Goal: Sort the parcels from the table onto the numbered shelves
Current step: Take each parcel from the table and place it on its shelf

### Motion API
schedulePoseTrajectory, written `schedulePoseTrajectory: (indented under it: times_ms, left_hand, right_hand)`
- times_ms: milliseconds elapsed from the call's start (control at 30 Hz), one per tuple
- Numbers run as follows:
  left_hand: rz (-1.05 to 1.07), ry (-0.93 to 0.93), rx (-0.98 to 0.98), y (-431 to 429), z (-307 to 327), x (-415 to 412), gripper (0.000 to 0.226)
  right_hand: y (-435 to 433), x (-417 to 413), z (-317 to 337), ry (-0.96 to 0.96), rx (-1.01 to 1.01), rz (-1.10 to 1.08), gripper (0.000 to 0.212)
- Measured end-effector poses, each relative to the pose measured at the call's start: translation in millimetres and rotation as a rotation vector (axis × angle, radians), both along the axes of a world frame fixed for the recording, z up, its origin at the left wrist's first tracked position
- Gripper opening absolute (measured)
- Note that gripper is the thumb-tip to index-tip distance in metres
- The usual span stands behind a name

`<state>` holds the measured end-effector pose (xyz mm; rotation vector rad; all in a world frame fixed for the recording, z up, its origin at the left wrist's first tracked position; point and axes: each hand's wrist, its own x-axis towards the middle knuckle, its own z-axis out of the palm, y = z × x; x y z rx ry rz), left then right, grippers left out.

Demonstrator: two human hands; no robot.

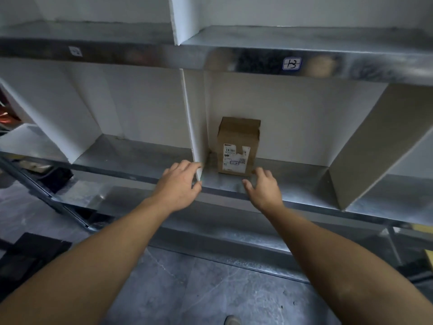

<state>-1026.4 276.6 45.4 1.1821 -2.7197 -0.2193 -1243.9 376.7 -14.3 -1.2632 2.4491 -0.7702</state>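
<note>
A small brown cardboard parcel [237,146] with a white shipping label stands upright on the metal shelf [293,184], in the compartment under the label "13" [292,64]. It sits close to the white divider [195,137] on its left. My right hand [263,187] hovers at the shelf's front edge just in front of the parcel, fingers apart, holding nothing. My left hand [181,181] rests at the front end of the white divider, fingers spread against it.
A brown cardboard divider [365,146] bounds the compartment on the right. Another white divider [70,127] stands further left. An upper shelf [117,34] runs above, with a second small label [75,51]. Dark items lie on the grey floor [187,289] at left.
</note>
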Motion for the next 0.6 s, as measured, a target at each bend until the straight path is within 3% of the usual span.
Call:
schedulePoseTrajectory:
  times_ms: [133, 300, 600]
  left_hand:
    - [0.037, -0.042, -0.048, 15.9, 4.1, 46.4, 0.051]
    - [0.108, -0.092, -0.060, 32.8, 6.2, 135.1, 0.053]
    - [0.437, -0.141, -0.030, 52.9, 16.8, 342.2, 0.051]
  right_hand:
    - [21.6, 49.9, 19.0, 0.281, 0.170, 0.216, 0.042]
    - [27.6, 128.2, 37.5, 0.460, 0.228, 0.428, 0.050]
    - [-22.1, 311.4, 60.5, 0.495, 0.155, 0.764, 0.057]
